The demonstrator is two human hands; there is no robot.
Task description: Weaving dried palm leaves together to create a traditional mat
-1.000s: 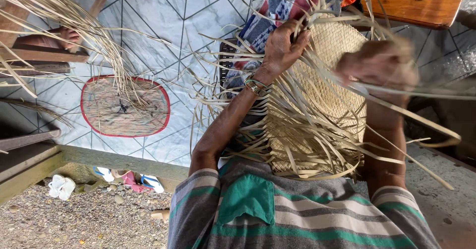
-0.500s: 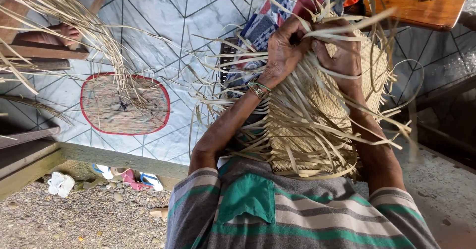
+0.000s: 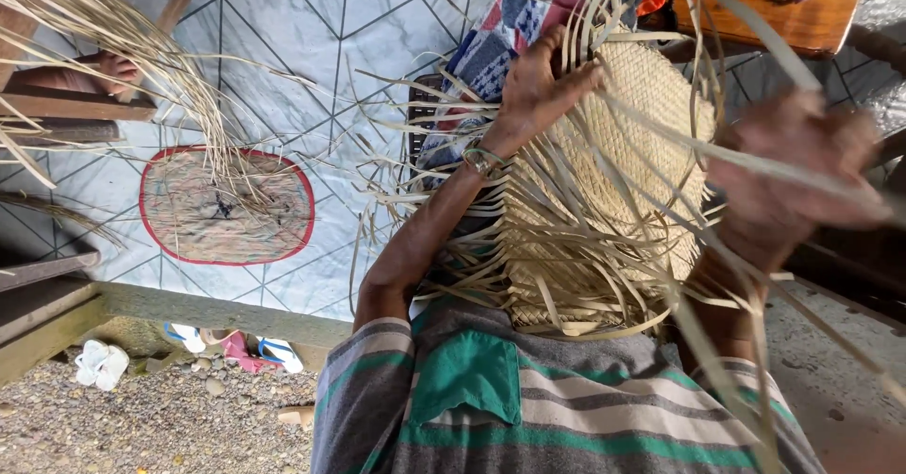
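A woven straw piece with many loose pale strips sticking out lies on my lap, above my striped shirt. My left hand, with a watch on its wrist, presses on the weave's upper left edge, fingers closed over some strips. My right hand is blurred at the right of the weave and grips a long straw strip that arcs up and across the top of the piece.
An oval rug with a red border lies on the tiled floor at left. A bundle of straw strips hangs at top left over another person's foot. A wooden stool stands at top right. Sandals lie on gravel below a wooden beam.
My right hand went in to the top of the weave beside the left hand, then swung out to the right, drawing a long strip with it. My left hand stayed on the weave.
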